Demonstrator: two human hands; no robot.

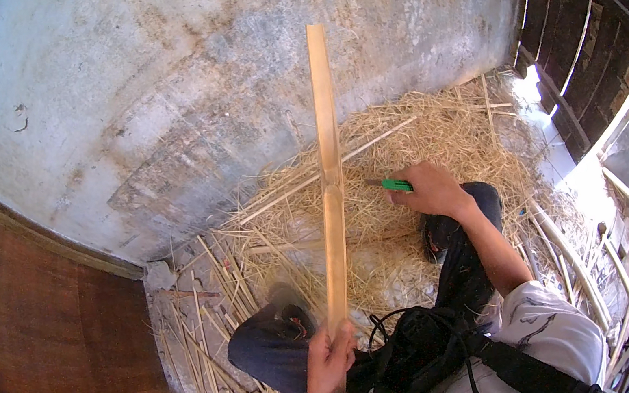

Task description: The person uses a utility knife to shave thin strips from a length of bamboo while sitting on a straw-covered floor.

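Observation:
My left hand [330,356] is closed round the lower end of a long split bamboo strip [321,113]. The strip stands nearly upright in view, its hollow inner side and a node about halfway up showing. To the right of the strip, my right hand [434,187] grips a green-handled utility knife [396,184]. The knife's blade points left toward the bamboo, and a small gap shows between them.
Bamboo shavings [437,136] cover the floor between my legs and the stained wall [229,70]. Thin bamboo sticks [215,377] lie at the left, near a brown wooden door [42,297]. Curved poles [571,255] are at the right, below a dark slatted panel [574,15].

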